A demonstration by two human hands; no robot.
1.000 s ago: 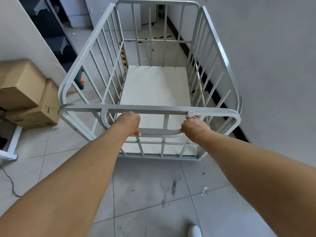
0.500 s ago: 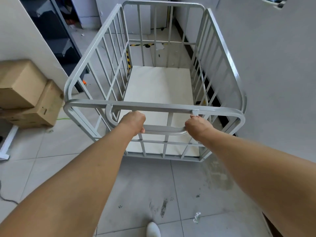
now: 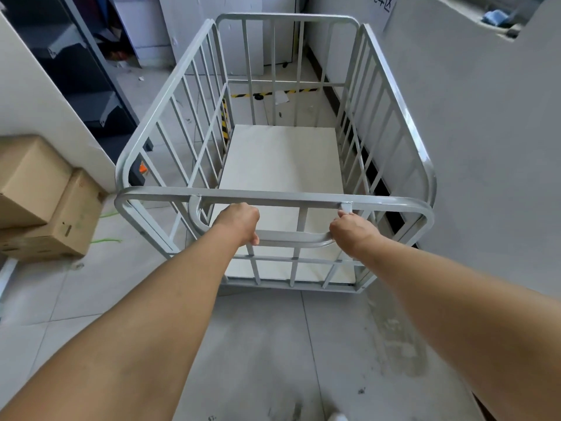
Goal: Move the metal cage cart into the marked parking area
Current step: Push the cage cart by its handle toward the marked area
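The grey metal cage cart (image 3: 397, 95) stands in front of me with barred sides and a bare white floor panel. My left hand (image 3: 239, 221) and my right hand (image 3: 352, 230) are both shut on the cart's curved handle bar (image 3: 294, 238) at its near end. Beyond the cart, yellow-and-black striped tape (image 3: 299, 91) runs across the floor, and a second strip (image 3: 224, 120) runs along the left, seen through the bars. The cart's right side runs close along the grey wall.
Two stacked cardboard boxes (image 3: 45, 202) sit on the floor at the left. A dark metal shelf unit (image 3: 76, 65) stands behind a white wall corner. The grey wall (image 3: 485, 147) closes the right side. White cabinets stand at the far end. My shoe tip (image 3: 337, 417) shows at the bottom.
The cart has rolled forward along the right wall toward the striped tape, and I have walked after it. Both hands keep their grip on the handle.
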